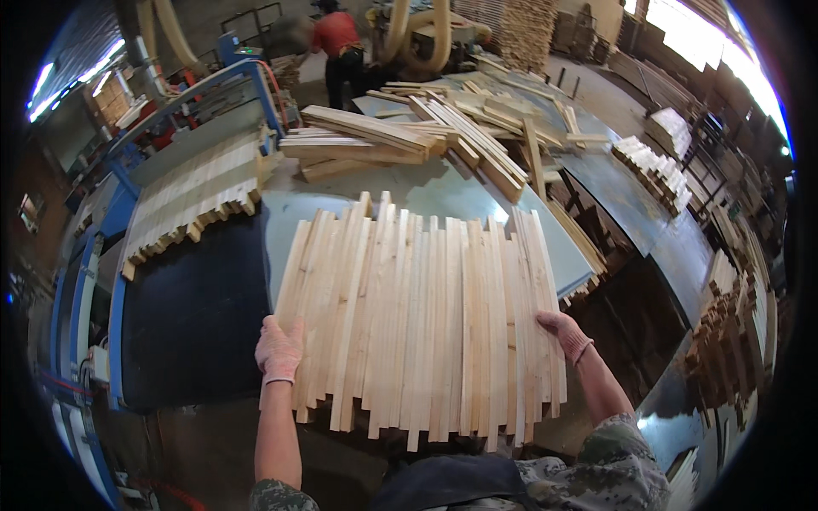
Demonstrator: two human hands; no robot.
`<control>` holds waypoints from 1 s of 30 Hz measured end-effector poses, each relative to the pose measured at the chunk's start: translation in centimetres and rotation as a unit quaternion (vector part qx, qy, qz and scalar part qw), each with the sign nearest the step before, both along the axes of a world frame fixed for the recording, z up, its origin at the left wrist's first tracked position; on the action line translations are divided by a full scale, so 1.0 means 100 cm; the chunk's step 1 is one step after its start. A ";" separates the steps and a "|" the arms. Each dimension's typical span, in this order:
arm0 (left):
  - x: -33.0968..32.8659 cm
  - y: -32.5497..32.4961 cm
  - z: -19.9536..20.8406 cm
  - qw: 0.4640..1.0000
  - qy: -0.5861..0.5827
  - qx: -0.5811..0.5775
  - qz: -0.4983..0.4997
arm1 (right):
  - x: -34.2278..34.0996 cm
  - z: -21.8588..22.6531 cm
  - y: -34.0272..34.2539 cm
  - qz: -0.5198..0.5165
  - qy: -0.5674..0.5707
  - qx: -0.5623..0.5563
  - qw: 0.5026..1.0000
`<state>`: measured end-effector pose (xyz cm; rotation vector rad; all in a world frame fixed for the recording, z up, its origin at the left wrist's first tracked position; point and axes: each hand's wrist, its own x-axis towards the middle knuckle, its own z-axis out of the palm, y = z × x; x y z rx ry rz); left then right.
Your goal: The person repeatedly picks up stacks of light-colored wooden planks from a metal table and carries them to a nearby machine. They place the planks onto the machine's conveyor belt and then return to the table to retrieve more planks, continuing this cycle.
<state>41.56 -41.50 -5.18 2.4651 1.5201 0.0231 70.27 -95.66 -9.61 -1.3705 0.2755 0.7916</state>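
A wide row of pale wooden strips (417, 315), laid side by side with uneven ends, spans the space before me. Its far part lies over the grey metal tabletop (294, 213); its near ends stick out past the edge toward my body. My left hand (279, 347), in a pinkish knit glove, is closed on the row's left side. Gloved the same way, my right hand (564, 334) presses in on the right side, its thumb over the outer strip. The undersides of both hands are hidden.
On the left, a blue-framed machine has a black belt (196, 315) bearing another row of strips (196, 187). Loose boards (366, 136) are piled at the table's far side. More strips are stacked to the right (652, 170). A person in red (332, 34) stands farther back.
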 end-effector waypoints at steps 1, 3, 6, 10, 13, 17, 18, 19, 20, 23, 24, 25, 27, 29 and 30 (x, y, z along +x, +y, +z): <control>0.002 0.001 -0.003 1.000 0.002 0.002 0.006 | -0.001 0.005 -0.001 0.001 -0.021 -0.012 1.000; 0.002 -0.008 0.011 0.999 0.017 -0.021 0.047 | -0.007 0.024 0.012 0.004 -0.044 -0.032 0.999; -0.007 -0.015 0.023 0.995 0.028 -0.041 0.083 | 0.005 0.034 0.022 0.049 -0.056 -0.019 0.997; -0.009 -0.016 0.020 0.995 0.011 -0.048 0.082 | 0.037 0.007 0.014 0.054 -0.077 -0.025 0.995; -0.025 -0.016 0.010 0.994 -0.009 -0.031 0.102 | 0.039 0.018 0.037 0.079 -0.090 -0.035 0.992; -0.033 -0.019 0.002 0.994 -0.036 -0.010 0.107 | 0.064 0.001 0.044 0.125 -0.111 -0.025 0.986; -0.035 -0.020 0.000 0.993 -0.042 -0.004 0.108 | 0.069 0.001 0.047 0.131 -0.101 -0.018 0.986; -0.038 -0.021 -0.002 0.993 -0.047 0.001 0.111 | 0.075 0.000 0.052 0.138 -0.091 -0.010 0.986; -0.041 -0.022 -0.004 0.992 -0.052 0.007 0.116 | 0.080 -0.001 0.059 0.141 -0.085 0.015 0.986; -0.040 -0.024 -0.011 0.990 -0.048 0.011 0.130 | 0.101 -0.002 0.072 0.151 -0.075 0.084 0.982; -0.037 -0.024 -0.014 0.991 -0.047 0.011 0.127 | 0.112 -0.005 0.075 0.157 -0.074 0.110 0.979; -0.037 -0.023 -0.018 0.990 -0.046 0.013 0.130 | 0.122 -0.007 0.080 0.167 -0.072 0.137 0.974; -0.046 -0.023 -0.018 0.988 -0.047 0.015 0.143 | 0.129 0.010 0.100 0.194 -0.066 0.091 0.975; -0.047 -0.025 -0.018 0.987 -0.032 0.017 0.154 | 0.137 0.036 0.112 0.233 -0.086 0.002 0.969; -0.046 -0.028 -0.018 0.987 -0.026 0.017 0.158 | 0.146 0.033 0.112 0.254 -0.111 -0.048 0.960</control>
